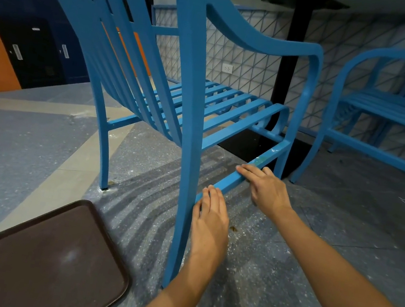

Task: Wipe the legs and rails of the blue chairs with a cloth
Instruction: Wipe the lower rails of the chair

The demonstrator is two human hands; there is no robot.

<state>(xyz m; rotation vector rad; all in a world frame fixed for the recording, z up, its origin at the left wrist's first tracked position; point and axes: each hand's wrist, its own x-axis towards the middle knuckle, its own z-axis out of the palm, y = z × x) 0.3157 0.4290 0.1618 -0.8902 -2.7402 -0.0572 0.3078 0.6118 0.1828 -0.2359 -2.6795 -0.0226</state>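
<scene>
A blue metal armchair (185,46) stands right in front of me, seen from behind and from the side. Its near rear leg (187,177) runs down to the floor. A low side rail (265,159) joins that leg to the front leg and has scuffed patches. My left hand (210,222) lies flat, fingers straight, by the spot where the rail meets the rear leg. My right hand (264,188) rests its fingers on top of the rail further along. No cloth shows in either hand.
A brown tray (50,262) lies on the speckled floor at the lower left. A second blue chair (385,106) stands to the right. A black table post (291,61) and its base sit behind the first chair. Dark and orange lockers (28,50) line the left wall.
</scene>
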